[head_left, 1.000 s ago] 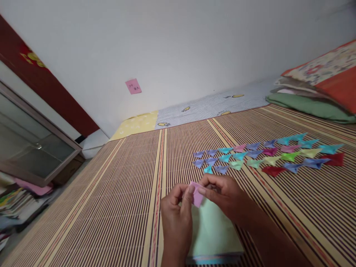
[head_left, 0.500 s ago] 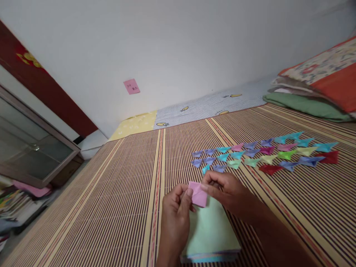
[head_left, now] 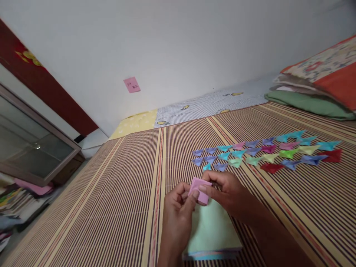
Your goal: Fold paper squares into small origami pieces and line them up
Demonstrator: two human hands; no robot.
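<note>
A small folded square of pink paper (head_left: 202,199) is held up between both hands. My left hand (head_left: 178,211) pinches its left side, thumb across the front. On the other side, my right hand (head_left: 225,187) grips the upper right part with thumb and forefinger. Just below the hands lies a stack of coloured paper (head_left: 214,230), a pale green sheet on top and other colours at its edge. Beyond the hands, rows of small folded paper boats (head_left: 253,152) in blue, cyan, pink, green, yellow and red sit on the striped mat (head_left: 125,193).
Folded bedding (head_left: 311,104) and a patterned pillow are piled at the far right. A pink note (head_left: 131,85) is stuck on the white wall (head_left: 178,44). To the left stand a glass-fronted cabinet (head_left: 36,137) and a pile of books or papers (head_left: 19,204).
The pink paper has tilted in the fingers, and its right edge now stands a little apart. My left thumb has shifted slightly right and lies farther over the paper.
</note>
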